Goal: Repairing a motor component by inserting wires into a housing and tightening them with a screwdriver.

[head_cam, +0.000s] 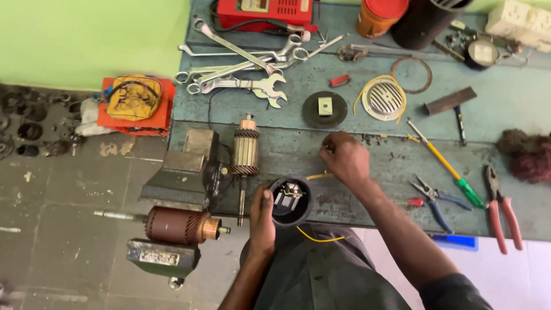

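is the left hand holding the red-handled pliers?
No, the left hand grips the round black motor housing at the bench edge, while the red-handled pliers lie untouched far to the right.

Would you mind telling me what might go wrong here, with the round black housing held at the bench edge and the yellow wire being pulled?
1. The black housing sits at the bench edge, steadied only by the left hand; it might slip off.
2. The right hand pulls a thin yellow wire, which might kink or tear loose.
3. The armature stands close by and could be knocked.
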